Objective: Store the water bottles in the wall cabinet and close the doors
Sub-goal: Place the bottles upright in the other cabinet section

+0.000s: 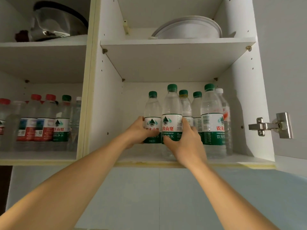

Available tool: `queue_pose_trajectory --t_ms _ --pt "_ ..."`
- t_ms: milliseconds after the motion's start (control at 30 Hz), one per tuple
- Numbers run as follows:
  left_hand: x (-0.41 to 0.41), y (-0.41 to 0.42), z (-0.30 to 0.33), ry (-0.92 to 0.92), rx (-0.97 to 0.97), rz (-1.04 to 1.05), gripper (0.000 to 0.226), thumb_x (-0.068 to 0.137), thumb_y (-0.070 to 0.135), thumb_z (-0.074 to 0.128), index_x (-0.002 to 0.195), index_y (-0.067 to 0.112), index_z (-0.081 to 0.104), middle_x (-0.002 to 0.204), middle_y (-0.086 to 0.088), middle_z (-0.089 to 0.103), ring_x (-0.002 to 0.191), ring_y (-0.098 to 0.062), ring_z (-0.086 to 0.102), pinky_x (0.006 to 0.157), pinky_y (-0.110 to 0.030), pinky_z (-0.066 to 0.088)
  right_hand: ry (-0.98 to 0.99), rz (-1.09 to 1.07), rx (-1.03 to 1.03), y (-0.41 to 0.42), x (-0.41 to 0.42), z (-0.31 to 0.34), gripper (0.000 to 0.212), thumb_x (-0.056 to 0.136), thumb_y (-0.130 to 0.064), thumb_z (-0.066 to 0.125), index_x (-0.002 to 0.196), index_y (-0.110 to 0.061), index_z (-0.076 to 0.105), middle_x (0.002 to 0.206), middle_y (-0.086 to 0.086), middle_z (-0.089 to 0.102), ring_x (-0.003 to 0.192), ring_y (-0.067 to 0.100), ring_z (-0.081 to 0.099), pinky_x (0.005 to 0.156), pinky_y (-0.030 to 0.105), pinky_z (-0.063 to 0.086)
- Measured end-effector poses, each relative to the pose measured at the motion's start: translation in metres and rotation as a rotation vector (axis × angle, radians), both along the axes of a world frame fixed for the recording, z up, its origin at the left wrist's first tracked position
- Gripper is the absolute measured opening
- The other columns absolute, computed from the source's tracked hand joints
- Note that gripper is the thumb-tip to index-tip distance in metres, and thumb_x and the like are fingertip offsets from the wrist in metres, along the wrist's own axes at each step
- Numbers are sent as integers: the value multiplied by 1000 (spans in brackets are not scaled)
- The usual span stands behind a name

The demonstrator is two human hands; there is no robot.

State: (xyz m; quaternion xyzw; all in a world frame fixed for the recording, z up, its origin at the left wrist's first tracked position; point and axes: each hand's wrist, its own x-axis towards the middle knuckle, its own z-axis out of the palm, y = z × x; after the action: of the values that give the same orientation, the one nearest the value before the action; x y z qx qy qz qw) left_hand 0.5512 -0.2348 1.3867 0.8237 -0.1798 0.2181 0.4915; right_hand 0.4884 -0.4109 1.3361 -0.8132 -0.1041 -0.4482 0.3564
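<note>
Both my arms reach up into the right-hand bay of the wall cabinet (259, 100), whose doors stand open; a metal door hinge (270, 126) shows at the right edge of the frame.

My left hand (138, 131) is wrapped around the green-capped bottle (152, 110) at the left of the group, fingers curled across the lower part of its label, thumb up beside the label's left edge. My right hand (186, 143) grips the taller-looking front bottle (172, 107) just beside it, thumb across the green band of the label and fingers curled round its right side. These two bottles stand upright and touch each other near the middle of the frame, on the lower shelf (232, 159) close to its front edge.

To the right of my right hand stands another green-capped bottle (211, 117), upright, near the front. Behind it, against the right wall, is a white-capped bottle (223, 103) with an orange mark on its label. Two more green caps (183, 92) rise behind the bottles I hold; whether those rear bottles touch mine I cannot tell.

In the bay at the left of the frame, a row of red-capped bottles (35, 117) with red labels stands on the lower shelf, with one green-labelled bottle (62, 120) to their right.

Upper right of centre, on the shelf above, white plates (191, 29) lean tilted. In the upper left of the frame lies a steel pot lid (54, 24) with a dark rim.
</note>
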Motion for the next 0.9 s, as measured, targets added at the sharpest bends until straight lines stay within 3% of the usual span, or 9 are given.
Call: queue_pose_trajectory --t_ms 233,400,467,533,700,833,900 --pt "0 23 5 -10 119 112 65 80 28 85 125 21 38 111 1 65 99 -18 68 77 -40 63 53 168 -26 4 4 9 54 83 -38 77 129 -26 50 114 -4 65 105 16 63 91 40 56" --pt "7 43 2 -87 148 234 83 80 27 85 140 19 28 109 1 66 96 -18 68 80 -39 61 281 305 -63 16 15 38 59 79 -25 85 127 -21 50 113 -2 67 101 17 67 89 41 60" --pt "10 49 1 -99 149 279 84 80 26 85 141 17 27 104 3 64 89 -13 66 68 -27 57 396 288 -115 21 21 51 57 80 -22 85 123 -17 49 113 1 66 102 20 66 86 42 61" --pt "13 54 0 -102 139 321 82 81 23 84 140 15 28 106 0 63 89 -14 65 64 -25 54 486 273 -158 28 30 61 50 81 -20 85 116 -16 48 109 3 64 100 22 65 83 43 63" --pt "23 54 -4 -94 115 415 91 85 19 81 150 14 18 128 -12 60 110 -28 64 91 -47 58 587 227 -222 48 61 77 47 81 -15 85 114 -12 51 102 9 61 98 30 66 75 41 64" --pt "31 54 -3 -79 168 441 106 89 21 77 158 13 -2 138 -16 57 118 -32 61 99 -49 53 658 204 -259 60 86 86 47 80 -11 85 118 -9 57 109 16 64 100 36 68 78 46 64" --pt "32 54 -3 -100 215 470 114 88 21 78 159 15 -11 147 -18 45 125 -34 56 104 -49 50 683 214 -284 63 95 90 48 80 -11 85 120 -9 59 109 17 65 99 36 70 78 46 64"
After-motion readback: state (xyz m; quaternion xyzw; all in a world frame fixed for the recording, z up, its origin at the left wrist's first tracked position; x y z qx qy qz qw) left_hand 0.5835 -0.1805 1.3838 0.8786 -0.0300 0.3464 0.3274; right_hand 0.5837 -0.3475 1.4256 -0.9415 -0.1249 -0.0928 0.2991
